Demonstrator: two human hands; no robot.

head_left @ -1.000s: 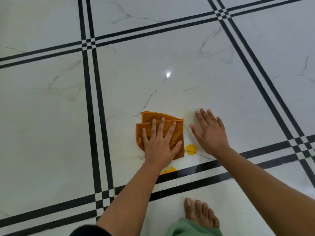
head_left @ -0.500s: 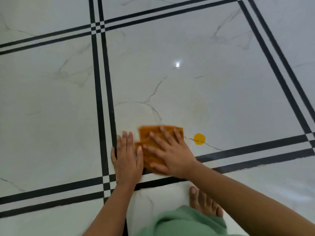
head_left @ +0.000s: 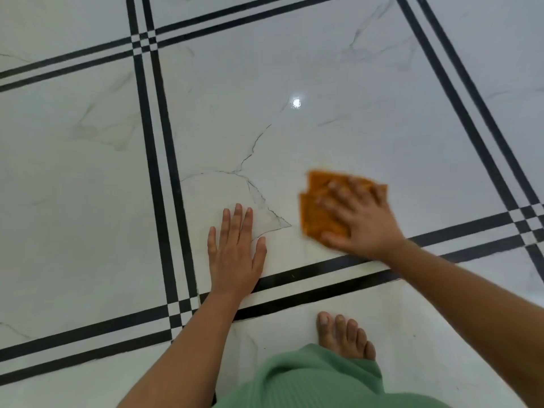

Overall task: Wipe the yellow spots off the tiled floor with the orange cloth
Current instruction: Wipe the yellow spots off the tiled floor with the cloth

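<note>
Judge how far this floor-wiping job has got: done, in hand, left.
Done: no yellow spot shows on the white marble-patterned tiled floor. In hand: the right hand presses the folded orange cloth, motion-blurred, flat on the tile; the left hand rests flat beside it, apart. Left: only whatever the cloth hides, which cannot be seen.

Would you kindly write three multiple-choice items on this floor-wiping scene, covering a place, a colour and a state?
1. Where is the orange cloth? A in a bucket; B under the right hand; C on a chair.
2. What colour is the garment at the bottom edge? A green; B blue; C red.
3. How is the left hand? A in a fist; B holding a brush; C flat on the tile.
Key: 1 B, that hand presses it down; 2 A, green ribbed fabric shows; 3 C, it lies palm down, holding nothing.
</note>
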